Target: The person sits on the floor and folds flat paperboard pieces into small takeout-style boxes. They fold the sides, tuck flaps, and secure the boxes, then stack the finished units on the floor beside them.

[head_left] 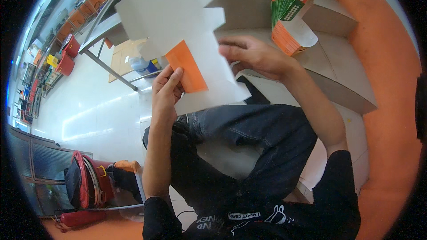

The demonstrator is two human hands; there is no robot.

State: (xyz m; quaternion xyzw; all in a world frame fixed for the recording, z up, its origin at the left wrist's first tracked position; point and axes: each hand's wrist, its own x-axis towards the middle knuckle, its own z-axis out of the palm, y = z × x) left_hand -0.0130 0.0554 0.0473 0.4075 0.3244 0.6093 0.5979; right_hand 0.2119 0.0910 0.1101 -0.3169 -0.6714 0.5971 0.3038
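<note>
An unfolded white cardboard box blank [173, 13] with cut flaps is held up in front of my lap. An orange panel [189, 69] shows on its lower part. My left hand [165, 90] grips the blank's lower left edge, the thumb pressed on the orange panel. At the right edge, my right hand [262, 58] has its thumb and fingers closed on the cardboard; part of the fingers is hidden behind it. On the step to the right stands a stack of nested orange, white and green cartons [287, 38].
Tiled steps [338, 58] rise ahead, beside an orange wall [391, 151]. A flat black object [253, 91] lies beyond my knees. A metal table [100, 29] stands at far left, near a plastic jug [141, 66]. A red bag [93, 180] sits at lower left.
</note>
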